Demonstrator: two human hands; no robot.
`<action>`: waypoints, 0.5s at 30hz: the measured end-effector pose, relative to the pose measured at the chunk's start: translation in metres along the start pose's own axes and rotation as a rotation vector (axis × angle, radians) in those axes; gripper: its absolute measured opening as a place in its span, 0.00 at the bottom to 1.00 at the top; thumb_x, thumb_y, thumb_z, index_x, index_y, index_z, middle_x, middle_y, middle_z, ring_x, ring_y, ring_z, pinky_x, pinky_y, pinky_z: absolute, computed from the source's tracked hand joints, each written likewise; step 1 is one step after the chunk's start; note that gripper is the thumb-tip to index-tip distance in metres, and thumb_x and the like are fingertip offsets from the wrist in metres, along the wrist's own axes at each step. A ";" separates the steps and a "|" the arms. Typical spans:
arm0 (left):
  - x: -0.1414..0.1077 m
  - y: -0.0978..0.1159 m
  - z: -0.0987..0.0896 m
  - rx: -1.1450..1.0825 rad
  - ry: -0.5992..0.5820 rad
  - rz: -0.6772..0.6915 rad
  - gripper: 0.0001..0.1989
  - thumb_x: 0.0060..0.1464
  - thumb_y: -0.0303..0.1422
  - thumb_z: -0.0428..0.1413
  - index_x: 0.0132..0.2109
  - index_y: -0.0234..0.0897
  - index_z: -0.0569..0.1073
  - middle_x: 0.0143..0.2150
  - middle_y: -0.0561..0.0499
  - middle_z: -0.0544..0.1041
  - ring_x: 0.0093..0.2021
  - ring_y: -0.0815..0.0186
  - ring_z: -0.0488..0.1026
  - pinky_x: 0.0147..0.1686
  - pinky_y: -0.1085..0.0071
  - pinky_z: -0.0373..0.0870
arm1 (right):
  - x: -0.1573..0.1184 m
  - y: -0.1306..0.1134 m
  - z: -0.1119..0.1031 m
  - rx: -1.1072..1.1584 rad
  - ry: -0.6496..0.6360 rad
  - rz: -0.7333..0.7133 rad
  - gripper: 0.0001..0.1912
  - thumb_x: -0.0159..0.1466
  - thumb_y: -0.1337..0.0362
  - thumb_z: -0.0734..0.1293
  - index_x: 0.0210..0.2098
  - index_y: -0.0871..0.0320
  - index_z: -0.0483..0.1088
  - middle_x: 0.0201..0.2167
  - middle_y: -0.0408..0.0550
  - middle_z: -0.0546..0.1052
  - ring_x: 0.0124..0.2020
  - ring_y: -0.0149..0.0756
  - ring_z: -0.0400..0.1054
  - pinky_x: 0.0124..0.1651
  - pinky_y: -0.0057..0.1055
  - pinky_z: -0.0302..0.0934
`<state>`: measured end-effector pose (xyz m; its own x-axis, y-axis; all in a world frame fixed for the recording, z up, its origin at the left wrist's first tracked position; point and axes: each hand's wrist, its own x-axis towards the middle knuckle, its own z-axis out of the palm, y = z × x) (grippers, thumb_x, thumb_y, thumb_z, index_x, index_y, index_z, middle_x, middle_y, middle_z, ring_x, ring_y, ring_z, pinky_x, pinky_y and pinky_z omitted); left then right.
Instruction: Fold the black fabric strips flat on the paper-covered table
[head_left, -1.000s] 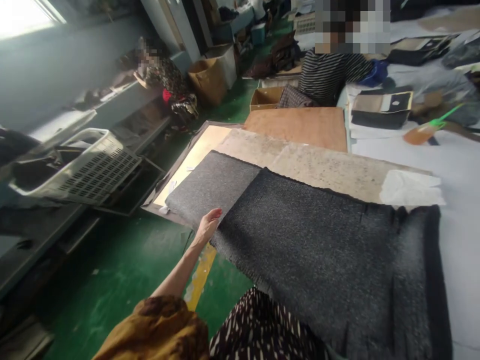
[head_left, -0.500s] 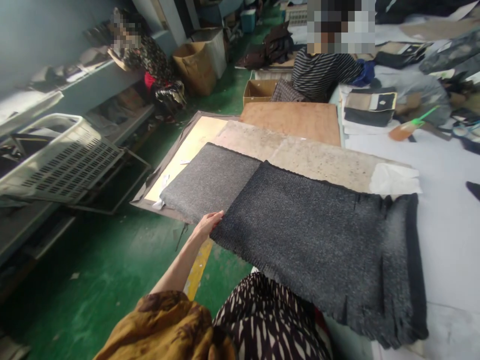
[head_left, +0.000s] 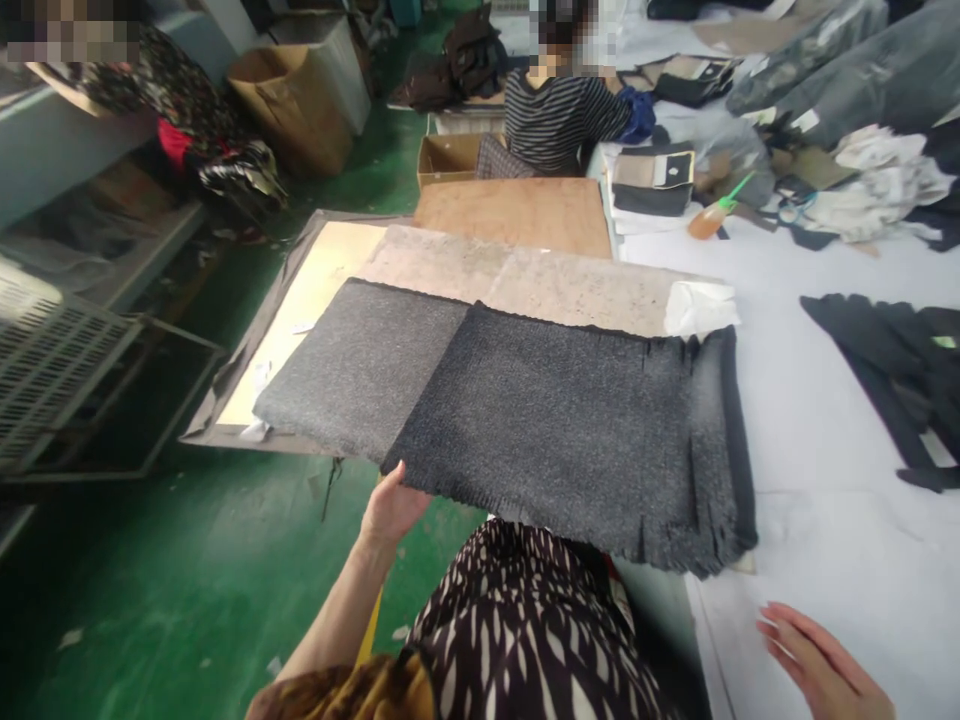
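Note:
A dark grey knitted fabric piece (head_left: 570,430) with a gathered right end and a black band lies across the work surface. Its left edge overlaps a lighter grey fabric (head_left: 367,360). My left hand (head_left: 394,508) is closed on the near left corner of the dark fabric, thumb on top and fingers underneath. Low on the right, my right hand (head_left: 821,660) is held over the white tabletop (head_left: 802,560), fingers stretched out and holding nothing. It is apart from the fabric's banded end.
Beneath the fabrics is a stained board (head_left: 450,255), with a brown wooden board (head_left: 517,215) behind it. Black garments (head_left: 900,370) lie at right. An orange bottle (head_left: 709,218) stands further back. A striped-shirted person (head_left: 555,120) sits beyond; another sits far left by a cardboard box (head_left: 292,105).
The view has swung to the right. My left hand has shifted to the near corner of the dark fabric. My right hand has come into view at the lower right.

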<state>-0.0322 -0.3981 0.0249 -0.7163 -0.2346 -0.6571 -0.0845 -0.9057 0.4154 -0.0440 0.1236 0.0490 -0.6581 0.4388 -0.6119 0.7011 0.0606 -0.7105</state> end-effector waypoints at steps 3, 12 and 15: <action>-0.001 -0.011 0.000 0.053 -0.040 -0.021 0.14 0.53 0.29 0.53 0.47 0.36 0.75 0.45 0.48 0.78 0.53 0.57 0.71 0.59 0.59 0.63 | -0.010 0.003 0.016 0.145 -0.033 0.097 0.28 0.33 0.53 0.77 0.32 0.56 0.73 0.35 0.51 0.77 0.34 0.42 0.73 0.33 0.26 0.72; 0.004 -0.034 0.018 0.275 0.090 0.046 0.16 0.45 0.31 0.60 0.45 0.35 0.76 0.42 0.49 0.79 0.51 0.56 0.72 0.53 0.60 0.70 | -0.024 0.028 0.068 0.238 -0.483 0.306 0.25 0.48 0.49 0.74 0.38 0.60 0.72 0.38 0.54 0.77 0.36 0.38 0.72 0.38 0.31 0.66; 0.009 -0.040 0.031 0.373 0.138 0.119 0.17 0.45 0.29 0.60 0.46 0.37 0.75 0.42 0.51 0.79 0.52 0.58 0.71 0.53 0.63 0.71 | -0.025 0.027 0.084 0.259 -0.532 0.329 0.21 0.54 0.52 0.71 0.40 0.60 0.71 0.43 0.56 0.75 0.41 0.40 0.71 0.44 0.34 0.65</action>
<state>-0.0564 -0.3533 0.0217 -0.6389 -0.3982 -0.6582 -0.2701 -0.6850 0.6766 -0.0317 0.0388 0.0156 -0.5139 -0.1072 -0.8511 0.8430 -0.2466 -0.4780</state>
